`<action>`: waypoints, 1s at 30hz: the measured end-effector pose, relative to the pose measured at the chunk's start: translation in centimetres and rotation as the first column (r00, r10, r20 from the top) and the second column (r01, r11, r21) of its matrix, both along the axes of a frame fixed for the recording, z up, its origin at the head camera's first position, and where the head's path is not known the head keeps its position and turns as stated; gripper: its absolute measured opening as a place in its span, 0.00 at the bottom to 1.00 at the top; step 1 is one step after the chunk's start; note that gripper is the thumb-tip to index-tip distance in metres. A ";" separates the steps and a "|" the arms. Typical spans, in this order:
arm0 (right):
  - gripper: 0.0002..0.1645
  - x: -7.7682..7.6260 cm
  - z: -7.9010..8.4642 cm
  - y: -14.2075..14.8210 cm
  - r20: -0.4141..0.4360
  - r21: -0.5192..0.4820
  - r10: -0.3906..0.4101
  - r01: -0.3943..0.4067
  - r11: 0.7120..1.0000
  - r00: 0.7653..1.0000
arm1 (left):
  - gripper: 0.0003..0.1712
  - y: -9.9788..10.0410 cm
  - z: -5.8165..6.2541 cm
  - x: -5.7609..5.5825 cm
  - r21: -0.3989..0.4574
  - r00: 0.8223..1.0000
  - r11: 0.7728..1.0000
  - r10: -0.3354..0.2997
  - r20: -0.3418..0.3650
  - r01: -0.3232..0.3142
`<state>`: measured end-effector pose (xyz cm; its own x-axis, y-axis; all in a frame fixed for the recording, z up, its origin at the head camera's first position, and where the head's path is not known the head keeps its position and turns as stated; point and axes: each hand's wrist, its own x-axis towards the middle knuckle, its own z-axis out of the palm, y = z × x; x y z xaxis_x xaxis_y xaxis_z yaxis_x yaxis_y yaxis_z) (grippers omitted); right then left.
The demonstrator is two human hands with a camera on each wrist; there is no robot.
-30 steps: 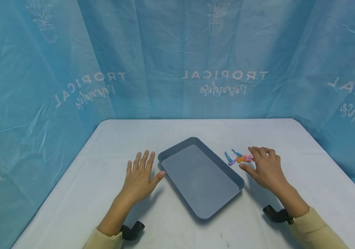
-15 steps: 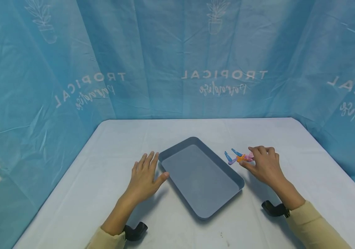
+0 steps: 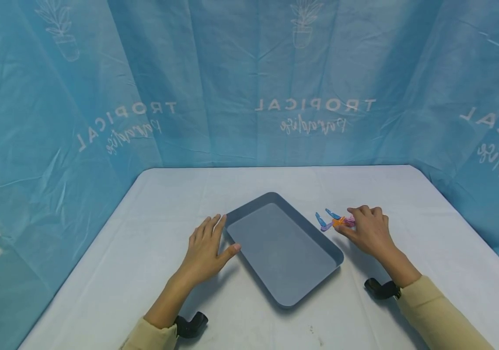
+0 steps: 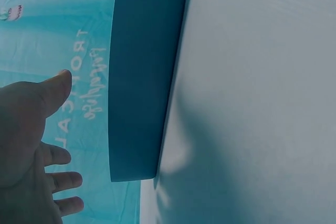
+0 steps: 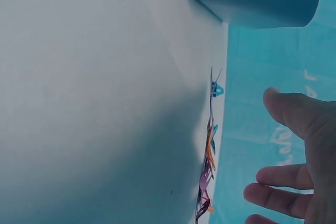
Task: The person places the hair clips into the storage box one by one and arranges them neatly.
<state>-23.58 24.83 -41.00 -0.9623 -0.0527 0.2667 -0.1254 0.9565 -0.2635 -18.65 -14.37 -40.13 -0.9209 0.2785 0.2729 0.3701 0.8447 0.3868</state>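
Several small snap hair clips (image 3: 338,222) in blue, purple, orange and pink lie in a loose cluster on the white table, right of the tray. My right hand (image 3: 369,231) hovers over their right end, thumb and fingers apart, and hides part of the pink ones. The right wrist view has the clips (image 5: 205,177) on the tabletop with a gap to the fingers. A grey rectangular tray (image 3: 284,253) sits at an angle mid-table with nothing in it. At its left side my left hand (image 3: 205,250) is spread, fingertips overlapping the rim; the left wrist view gives the tray's side wall (image 4: 144,77).
The white-covered table (image 3: 179,194) is bounded by blue printed curtains (image 3: 232,73) at the back and both sides. Black wrist cameras (image 3: 191,324) are strapped under both wrists and stick inward.
My left hand has moved slightly right, up to the tray's edge. My right hand has shifted a little left over the clips, its thumb and fingers drawing closer together. Tray and clips look unmoved.
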 end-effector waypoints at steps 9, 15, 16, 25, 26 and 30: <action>0.41 -0.5 -0.1 -0.1 0.033 0.017 -0.013 0.012 1.000 0.999 | 0.48 -0.1 -0.5 -0.4 0.057 0.999 0.998 -0.034 -0.016 0.035; 0.41 -0.9 -0.4 0.0 0.040 0.013 -0.012 0.011 1.000 0.999 | 0.48 -0.2 -0.5 -0.8 0.109 0.998 0.993 -0.054 0.009 0.053; 0.41 -1.0 -0.5 0.1 0.038 0.013 -0.010 0.010 1.000 0.999 | 0.48 -0.2 -0.6 -1.0 0.120 0.998 0.991 -0.059 0.011 0.058; 0.41 -1.5 -1.2 0.3 0.041 0.016 -0.022 0.022 1.000 0.999 | 0.49 -0.5 -1.0 -2.4 0.199 0.992 0.976 -0.102 0.078 0.084; 0.41 -1.6 -1.3 0.3 0.042 0.014 -0.025 0.025 1.000 0.999 | 0.49 -0.5 -1.1 -2.5 0.212 0.990 0.974 -0.104 0.092 0.083; 0.41 -1.8 -1.6 0.3 0.053 0.003 -0.032 0.032 0.999 0.998 | 0.50 -0.7 -1.0 -2.8 0.256 0.983 0.965 -0.104 0.154 0.062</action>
